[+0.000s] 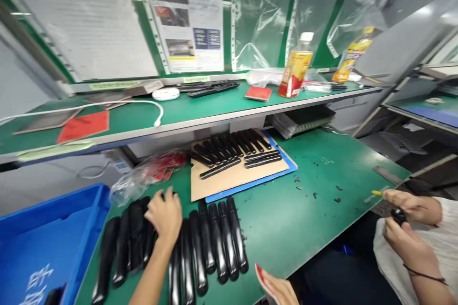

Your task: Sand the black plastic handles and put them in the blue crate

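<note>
Rods [218, 243], black and glossy, are lying side by side on the green tabletop [286, 219].
Nearest, the right hand [282, 291] is holding a red-edged pad [262, 278], fingers closed against it; the left hand [164, 213] is hovering at the rods' upper ends, half-curled (whether it is gripping one, I cannot tell). Lifting a single rod straight up would probably spare its neighbours. Bare room is lying rightward; the blue bin [88, 228] is crowding the left edge, the cardboard sheet [222, 183] and shelf [211, 107] are bounding forward reach.
</note>
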The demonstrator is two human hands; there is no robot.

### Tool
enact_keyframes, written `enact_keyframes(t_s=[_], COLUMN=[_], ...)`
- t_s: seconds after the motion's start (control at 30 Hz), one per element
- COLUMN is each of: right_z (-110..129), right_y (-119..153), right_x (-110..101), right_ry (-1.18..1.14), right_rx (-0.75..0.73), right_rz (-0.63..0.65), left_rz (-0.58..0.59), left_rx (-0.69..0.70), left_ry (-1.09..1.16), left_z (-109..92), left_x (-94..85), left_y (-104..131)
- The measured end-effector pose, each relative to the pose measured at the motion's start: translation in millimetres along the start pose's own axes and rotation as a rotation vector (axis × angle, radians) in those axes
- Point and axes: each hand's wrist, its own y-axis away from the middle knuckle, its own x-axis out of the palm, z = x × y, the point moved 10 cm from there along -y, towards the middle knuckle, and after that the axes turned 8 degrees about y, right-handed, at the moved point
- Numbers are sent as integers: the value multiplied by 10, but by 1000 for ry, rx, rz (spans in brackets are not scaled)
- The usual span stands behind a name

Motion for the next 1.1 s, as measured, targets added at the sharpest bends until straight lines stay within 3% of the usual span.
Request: enact_keyframes(t_s=[0.13, 0.2, 0.23, 0.27, 0.33, 0.4, 0.47, 0.5, 0.57, 0.67, 0.73, 0.83, 0.9, 0.97, 1.03, 1.1], right_z=[-386, -581, -680, -785, -1015, -1233, -1376, -1416, -1476, -1588, -1607, -1591, -1459, -1140, -640, -172], right_y=[-385, -458, -464, -452, -388, -293, -201, -168, -116, -47, -73, -104, -142, -190, -107, 40], right_x=[-1549, -2145, -2386, -2596, -2926, -3129, -3156, -3077, -2729, -1891, -1361, -798, -360, 327, 1040, 1540], right_ry=[46, 85, 106, 128, 157, 151, 87, 27, -127, -290, -298, -285, -354, -538, -741, -868], right_rx=[28, 44, 55, 71, 134, 220, 288, 311, 382, 581, 650, 752, 798, 805, 811, 846], right_rz=[-196, -272, -304, -337, -396, -452, -504, -522, -546, -559, -539, -563, -474, -164, 167, 322], left_rz=[294, 373, 398, 417, 439, 444, 452, 465, 508, 580, 602, 551, 497, 425, 289, 86], left_rx=[531, 668, 700, 713, 710, 698, 694, 697, 715, 772, 841, 936, 954, 948, 920, 828], left_ry=[60, 52, 33, 4, -71, -146, -206, -228, -253, -247, -215, -148, -128, -99, -21, 103], left_z=[-2062, -2884, -3179, -3391, -3597, -3609, -3548, -3516, -3463, -3364, -3231, -2858, -2497, -2119, -1770, -1413], left_x=[1095, 1534, 1700, 1830, 1989, 2042, 2044, 2042, 2038, 1933, 1712, 1131, 687, 250, -201, -662], left_y=[201, 327, 364, 383, 379, 344, 320, 322, 363, 506, 656, 929, 1113, 1274, 1378, 1412])
